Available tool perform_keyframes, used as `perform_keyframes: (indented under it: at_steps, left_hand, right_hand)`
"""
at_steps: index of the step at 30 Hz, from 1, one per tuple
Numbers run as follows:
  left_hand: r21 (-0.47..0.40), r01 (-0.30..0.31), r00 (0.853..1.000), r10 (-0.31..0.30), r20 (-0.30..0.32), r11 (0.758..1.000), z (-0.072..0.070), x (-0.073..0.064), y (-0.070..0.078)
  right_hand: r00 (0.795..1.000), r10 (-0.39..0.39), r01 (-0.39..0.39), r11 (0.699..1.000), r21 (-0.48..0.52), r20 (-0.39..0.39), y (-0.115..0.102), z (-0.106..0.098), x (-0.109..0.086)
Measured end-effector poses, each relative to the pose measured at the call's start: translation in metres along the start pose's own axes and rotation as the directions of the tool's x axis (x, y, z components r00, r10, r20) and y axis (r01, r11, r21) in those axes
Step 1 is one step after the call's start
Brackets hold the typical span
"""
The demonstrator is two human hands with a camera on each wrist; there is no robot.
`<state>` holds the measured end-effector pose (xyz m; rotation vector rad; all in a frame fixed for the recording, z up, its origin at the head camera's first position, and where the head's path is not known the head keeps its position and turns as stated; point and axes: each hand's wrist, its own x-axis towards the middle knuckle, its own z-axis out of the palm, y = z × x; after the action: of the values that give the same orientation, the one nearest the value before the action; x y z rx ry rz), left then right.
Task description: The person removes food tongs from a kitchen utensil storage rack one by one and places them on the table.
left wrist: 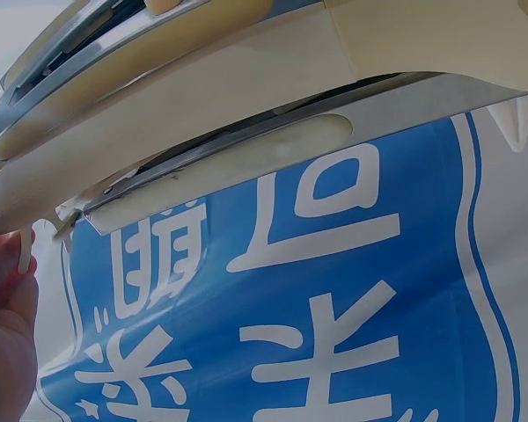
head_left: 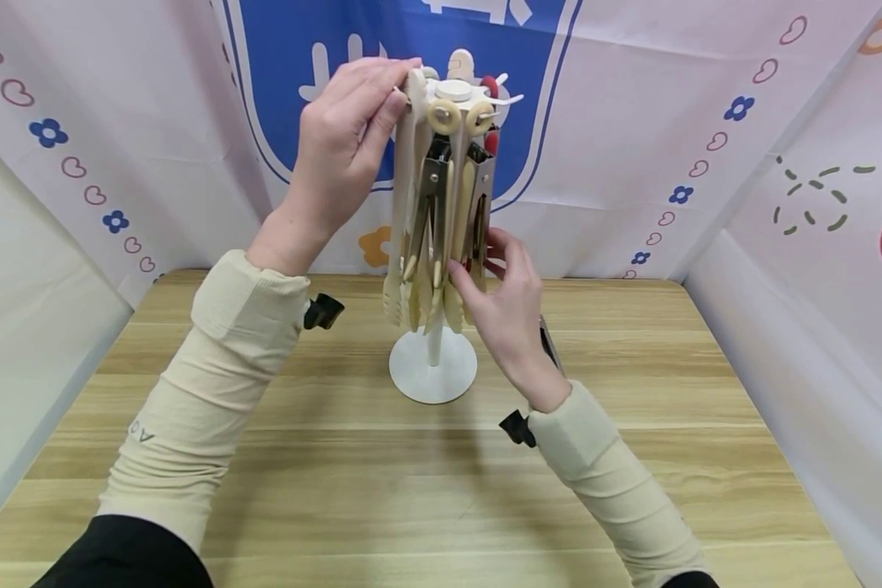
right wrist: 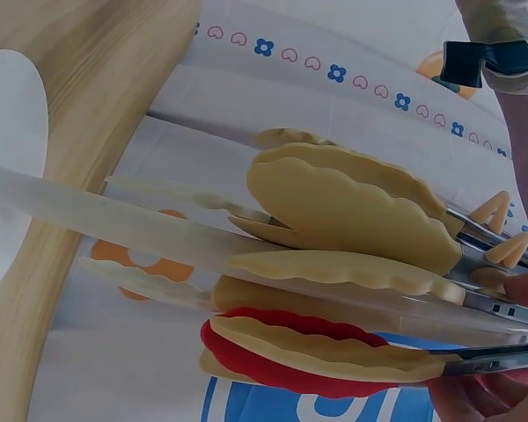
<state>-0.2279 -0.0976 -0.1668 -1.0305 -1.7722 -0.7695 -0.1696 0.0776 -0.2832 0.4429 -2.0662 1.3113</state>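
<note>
A white stand holds several kitchen tongs hung around its hooked top (head_left: 453,90), with cream scalloped heads hanging downward. My left hand (head_left: 349,122) is up at the stand's top left, thumb and fingers pinching the upper end of the cream tongs (head_left: 403,196). Lower down on the right, my right hand (head_left: 509,306) has its thumb and fingers around hanging tongs with steel arms (head_left: 479,192). In the right wrist view, fingertips (right wrist: 462,400) meet the steel arm of tongs with red and cream heads (right wrist: 334,343). Part of the right fingers is hidden behind the tongs.
The stand's round white base (head_left: 434,380) sits on the wooden table (head_left: 353,490), towards its back edge. A dark metal piece (head_left: 550,343) shows behind my right wrist. A printed cloth backdrop (head_left: 603,98) rises just behind the stand.
</note>
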Motion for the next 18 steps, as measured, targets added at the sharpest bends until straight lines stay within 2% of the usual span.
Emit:
perform_keyframes:
  at_steps: [8,18]
  left_hand:
    - [0.008,-0.001,1.000,0.001,0.006,1.000,-0.0004,0.0000,0.0002]
    - [0.018,0.000,1.000,-0.001,0.019,1.000,-0.0004,0.0005,0.0001]
  right_hand:
    - [1.000,0.000,0.000,1.000,0.001,-0.018,0.0005,-0.0034,0.0026]
    - [0.999,0.012,-0.009,0.998,0.055,-0.039,-0.0003,-0.0067,0.0015]
